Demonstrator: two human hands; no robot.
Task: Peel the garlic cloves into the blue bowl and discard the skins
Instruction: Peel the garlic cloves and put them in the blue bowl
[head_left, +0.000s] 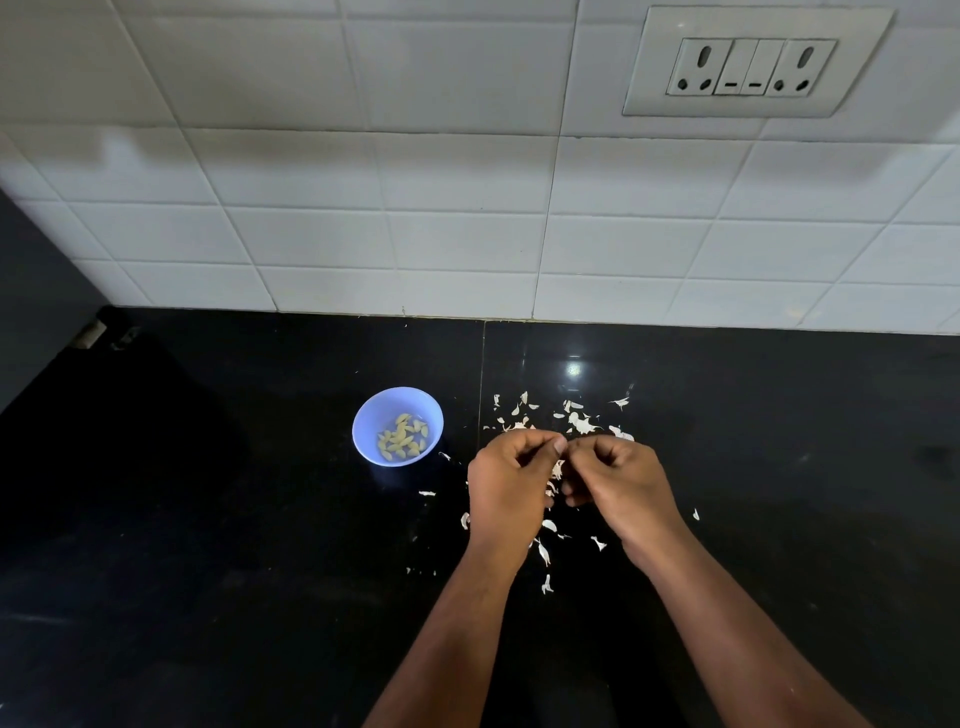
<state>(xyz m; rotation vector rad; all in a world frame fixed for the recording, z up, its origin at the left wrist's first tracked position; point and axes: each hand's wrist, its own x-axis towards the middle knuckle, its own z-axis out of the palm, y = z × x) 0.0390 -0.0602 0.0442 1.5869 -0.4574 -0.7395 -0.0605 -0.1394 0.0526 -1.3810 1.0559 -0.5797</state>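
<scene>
White tiles (415, 234) with a double socket (753, 65) back my black counter (208, 571). My left hand (511, 491) and right hand (621, 486) meet above it, fingers curled together and pinching a garlic clove (557, 469) between them, mostly hidden. Loose skins (579, 421) lie scattered around and under my hands. To the left sits the blue bowl (397, 426), holding peeled cloves (402, 437).

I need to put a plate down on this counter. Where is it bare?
Bare: the black counter left of the blue bowl, and the far right past the garlic skins. Crowded: around the left hand and right hand.
</scene>
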